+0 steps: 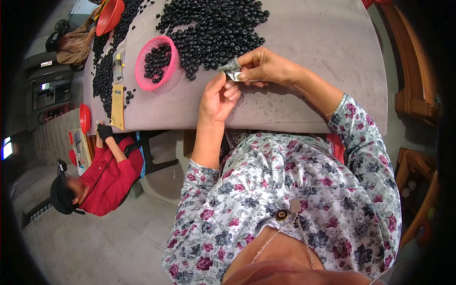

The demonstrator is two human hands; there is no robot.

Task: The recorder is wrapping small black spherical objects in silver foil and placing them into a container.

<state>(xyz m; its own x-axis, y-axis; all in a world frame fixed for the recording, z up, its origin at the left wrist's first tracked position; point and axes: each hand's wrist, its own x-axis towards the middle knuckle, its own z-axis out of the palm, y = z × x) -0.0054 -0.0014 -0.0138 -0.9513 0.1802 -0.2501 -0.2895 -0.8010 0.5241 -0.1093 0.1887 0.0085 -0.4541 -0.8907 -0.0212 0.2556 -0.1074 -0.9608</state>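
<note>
My right hand (268, 69) comes in from the right, its fingers closed on a small shiny metal blade (234, 76). A grey, fuzzy wrapped piece (230, 65) shows at the same fingertips; whether it belongs to the blade I cannot tell. Just to the left, my left hand (217, 99) is raised with thumb and fingers pinched at the blade's tip. What sits in that pinch is too small to make out. Right behind both hands spreads a heap of small round black pieces with holes (213, 35), like beads. A pink plastic basket (138, 71) with more of them stands to the left.
A grey cloth-covered table (313, 42) carries dark crumbs near my right forearm. Further left lie a yellow booklet (118, 107), a clear packet (118, 65), more black pieces and a red basket (110, 18). A person in red (111, 183) sits at the left; wooden furniture (415, 71) stands right.
</note>
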